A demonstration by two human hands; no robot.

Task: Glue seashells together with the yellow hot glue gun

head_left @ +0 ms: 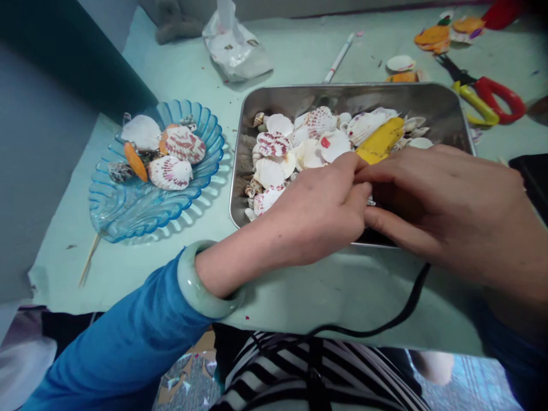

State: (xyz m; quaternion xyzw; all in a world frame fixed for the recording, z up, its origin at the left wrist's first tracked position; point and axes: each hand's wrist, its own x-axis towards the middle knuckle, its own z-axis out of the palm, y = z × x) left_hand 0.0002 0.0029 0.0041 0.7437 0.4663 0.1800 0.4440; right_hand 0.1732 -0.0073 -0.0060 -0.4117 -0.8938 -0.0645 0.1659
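My left hand (319, 214) and my right hand (445, 200) meet over the near edge of a metal tray (432, 100). Their fingertips are pinched together around something small that I cannot make out. The tray holds several white and pink-striped scallop shells (299, 145) and a yellow tool (381, 140) that points out from between my fingers. A black cable (406, 308) runs from under my right hand down toward my lap. A pale green bangle (192, 282) sits on my left wrist.
A blue glass shell-shaped dish (141, 205) with several shells stands left of the tray. Red and yellow scissors (488, 94) lie at the far right. A crumpled plastic bag (235, 48), a white stick (339, 57) and a wooden skewer (89, 260) lie on the pale green tabletop.
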